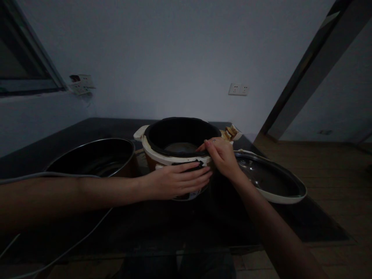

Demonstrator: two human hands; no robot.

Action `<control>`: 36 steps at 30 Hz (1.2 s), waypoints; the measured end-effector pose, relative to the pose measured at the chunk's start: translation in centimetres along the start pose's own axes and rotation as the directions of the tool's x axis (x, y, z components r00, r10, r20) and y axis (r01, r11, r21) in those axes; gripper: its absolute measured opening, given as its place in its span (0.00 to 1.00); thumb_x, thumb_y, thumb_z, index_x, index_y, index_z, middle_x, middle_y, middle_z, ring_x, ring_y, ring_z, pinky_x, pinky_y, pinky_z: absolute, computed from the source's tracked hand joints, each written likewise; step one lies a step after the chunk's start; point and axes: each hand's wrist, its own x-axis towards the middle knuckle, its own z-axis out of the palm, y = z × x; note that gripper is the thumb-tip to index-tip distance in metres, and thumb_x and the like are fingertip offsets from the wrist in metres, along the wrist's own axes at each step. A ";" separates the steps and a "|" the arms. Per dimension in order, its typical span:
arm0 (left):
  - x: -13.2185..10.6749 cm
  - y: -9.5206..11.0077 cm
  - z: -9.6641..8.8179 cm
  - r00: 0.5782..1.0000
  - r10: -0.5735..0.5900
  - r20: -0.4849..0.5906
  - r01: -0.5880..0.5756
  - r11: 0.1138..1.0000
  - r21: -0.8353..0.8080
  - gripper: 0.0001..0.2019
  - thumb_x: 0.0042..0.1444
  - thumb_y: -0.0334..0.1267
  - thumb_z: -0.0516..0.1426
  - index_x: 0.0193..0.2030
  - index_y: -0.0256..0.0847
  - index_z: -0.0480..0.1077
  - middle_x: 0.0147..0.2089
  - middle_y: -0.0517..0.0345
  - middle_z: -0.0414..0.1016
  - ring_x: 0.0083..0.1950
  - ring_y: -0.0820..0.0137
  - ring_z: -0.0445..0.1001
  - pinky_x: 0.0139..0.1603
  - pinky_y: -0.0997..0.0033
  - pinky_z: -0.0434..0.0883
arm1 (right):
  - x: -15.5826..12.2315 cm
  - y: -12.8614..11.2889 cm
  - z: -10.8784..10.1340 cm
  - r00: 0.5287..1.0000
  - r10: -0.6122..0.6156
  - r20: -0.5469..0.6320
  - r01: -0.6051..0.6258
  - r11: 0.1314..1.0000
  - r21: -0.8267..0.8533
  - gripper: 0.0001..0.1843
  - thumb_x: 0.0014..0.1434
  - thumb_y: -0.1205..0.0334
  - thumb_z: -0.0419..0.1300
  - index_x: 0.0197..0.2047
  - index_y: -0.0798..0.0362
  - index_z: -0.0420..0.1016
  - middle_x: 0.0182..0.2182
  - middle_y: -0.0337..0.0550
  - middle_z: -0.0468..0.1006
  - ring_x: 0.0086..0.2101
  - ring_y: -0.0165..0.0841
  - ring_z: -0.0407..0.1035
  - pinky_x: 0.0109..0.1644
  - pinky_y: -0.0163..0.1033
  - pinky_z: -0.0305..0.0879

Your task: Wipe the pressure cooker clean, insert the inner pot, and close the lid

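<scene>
A white and brown rice cooker (151,149) with a dark inner pot (180,135) stands open on the dark table (162,228). My left hand (177,180) lies flat against the cooker's front, fingers stretched out and close together over a dark panel. My right hand (222,157) rests on the cooker's right rim, fingers curled over the edge and into the pot. What the right fingers pinch, if anything, is hidden.
A large metal bowl (95,157) sits left of the cooker. A glass lid (267,176) with a white rim lies to the right. A grey cable (55,176) runs across the table's left side. A small packet (232,132) lies behind the cooker. Wall sockets (238,89) are behind.
</scene>
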 end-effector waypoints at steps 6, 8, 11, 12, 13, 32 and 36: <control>1.4 0.4 0.6 0.995 -0.079 -0.064 0.081 0.996 0.034 0.18 0.63 0.29 0.49 0.57 0.34 0.69 0.61 0.51 0.72 0.62 0.68 0.70 0.68 0.67 0.58 | -0.1 -0.2 0.1 1.000 -0.005 -0.027 0.006 1.000 0.015 0.30 0.70 0.48 0.42 0.28 0.50 0.78 0.28 0.44 0.82 0.33 0.36 0.74 0.43 0.45 0.65; 2.2 1.0 1.3 0.995 -0.065 -0.077 0.070 0.995 0.066 0.17 0.62 0.28 0.48 0.54 0.34 0.73 0.58 0.51 0.76 0.59 0.67 0.72 0.68 0.65 0.59 | -0.1 -0.2 0.2 0.999 -0.005 -0.035 0.006 1.000 0.017 0.29 0.70 0.49 0.43 0.28 0.49 0.78 0.27 0.43 0.82 0.33 0.36 0.74 0.43 0.45 0.64; 3.3 1.7 2.3 0.997 -0.043 -0.056 0.049 0.993 0.111 0.18 0.60 0.29 0.48 0.51 0.33 0.75 0.53 0.49 0.78 0.57 0.64 0.73 0.69 0.60 0.58 | -0.1 -0.1 0.1 0.999 -0.004 -0.037 0.005 0.999 0.038 0.28 0.70 0.49 0.43 0.29 0.48 0.79 0.28 0.42 0.82 0.33 0.36 0.75 0.43 0.46 0.64; 3.6 1.8 2.5 0.999 -0.041 -0.034 0.045 0.991 0.127 0.18 0.60 0.30 0.49 0.51 0.32 0.75 0.53 0.48 0.78 0.57 0.62 0.73 0.69 0.58 0.58 | -0.1 -0.1 0.0 0.999 -0.007 -0.032 0.008 0.999 0.051 0.28 0.70 0.50 0.43 0.29 0.48 0.79 0.28 0.42 0.82 0.34 0.36 0.75 0.44 0.46 0.65; 3.8 2.0 2.7 0.999 -0.043 -0.014 0.045 0.989 0.140 0.18 0.59 0.30 0.49 0.51 0.32 0.75 0.54 0.48 0.78 0.58 0.61 0.72 0.69 0.57 0.57 | -0.1 -0.1 -0.1 1.000 -0.010 -0.022 0.012 0.998 0.068 0.28 0.70 0.50 0.43 0.30 0.48 0.79 0.28 0.42 0.82 0.34 0.36 0.75 0.44 0.45 0.65; 4.0 7.8 6.5 0.972 0.009 0.233 -0.090 0.937 0.338 0.23 0.54 0.41 0.49 0.53 0.48 0.76 0.57 0.57 0.75 0.63 0.62 0.69 0.70 0.56 0.58 | -0.1 0.1 -0.6 0.999 0.022 0.038 -0.025 0.997 0.068 0.27 0.70 0.50 0.45 0.31 0.50 0.80 0.30 0.43 0.82 0.35 0.35 0.74 0.44 0.43 0.63; 1.2 10.1 7.3 0.959 0.074 0.272 -0.179 0.906 0.385 0.23 0.53 0.38 0.50 0.52 0.64 0.74 0.59 0.76 0.72 0.67 0.69 0.64 0.73 0.57 0.51 | -0.2 0.3 -0.5 1.000 0.003 0.025 -0.004 0.998 0.070 0.28 0.70 0.50 0.43 0.31 0.50 0.80 0.30 0.44 0.82 0.34 0.36 0.74 0.43 0.44 0.63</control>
